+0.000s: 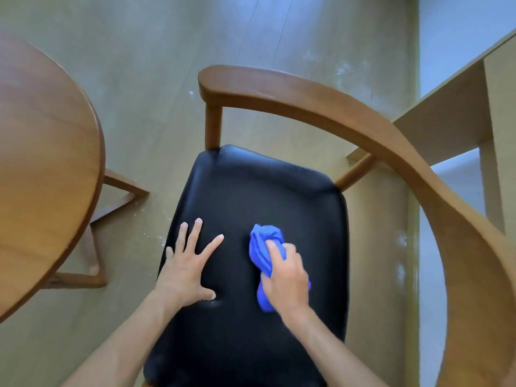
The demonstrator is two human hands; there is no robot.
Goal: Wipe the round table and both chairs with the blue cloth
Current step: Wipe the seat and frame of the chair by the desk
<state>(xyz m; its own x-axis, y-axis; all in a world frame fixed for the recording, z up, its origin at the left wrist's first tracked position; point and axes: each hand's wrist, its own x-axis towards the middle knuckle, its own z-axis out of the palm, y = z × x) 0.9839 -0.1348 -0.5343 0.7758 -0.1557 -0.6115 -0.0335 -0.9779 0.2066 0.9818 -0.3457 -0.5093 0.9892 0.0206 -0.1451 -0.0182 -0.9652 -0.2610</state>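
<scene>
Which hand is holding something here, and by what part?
The right hand grips the bunched blue cloth around its middle, on the chair seat. The left hand holds nothing.

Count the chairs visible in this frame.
1. The chair with the black seat stands centre frame, right of the round table; the left hand rests on its seat, the right hand grips the blue cloth. The second chair is out of view.

Round table [42, 163] cropped at left
</scene>
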